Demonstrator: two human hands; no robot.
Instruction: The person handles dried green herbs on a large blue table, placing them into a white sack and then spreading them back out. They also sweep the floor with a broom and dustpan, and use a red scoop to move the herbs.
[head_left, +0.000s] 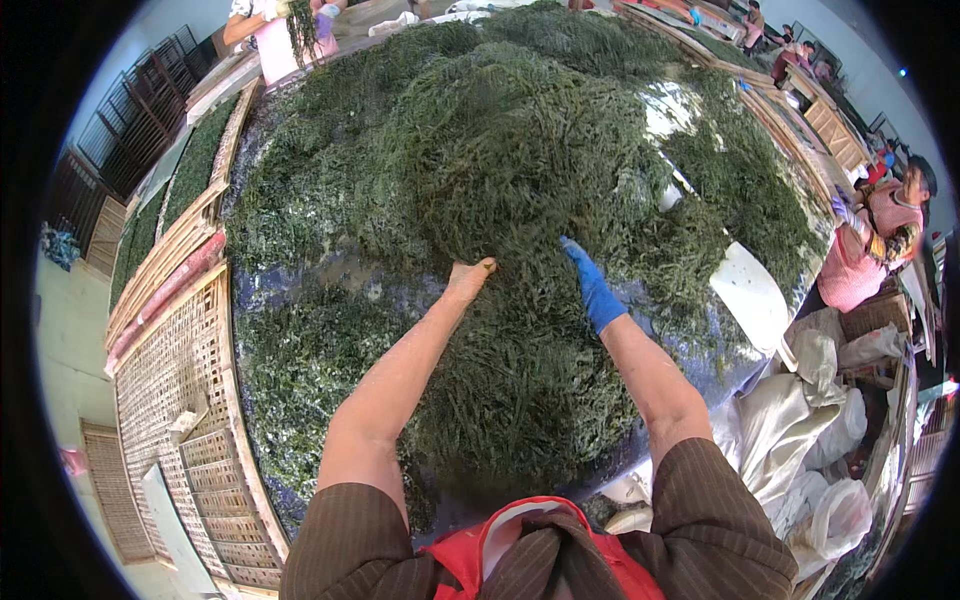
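Observation:
A broad heap of wet-looking, dark green plant strands (517, 142) lies before me; whether it is seaweed or another leafy plant is unclear. Bare of any glove, my left hand (471, 276) grips into the strands, its thumb on top and its fingers hidden among them. To its right, my right hand (589, 281) wears a blue glove and reaches into the same heap. Most of its fingers are covered, so its grip does not show. The strands between the two hands look blurred. Beneath the heap, bluish wet sheeting (686, 345) shows through.
A white scoop-like piece (750, 296) lies at the heap's right. White sacks (787, 427) crowd the lower right. Woven slatted racks (172, 375) line the left edge. One co-worker (874, 240) is at the right, another (281, 34) holds strands at the far left; more people are farther back.

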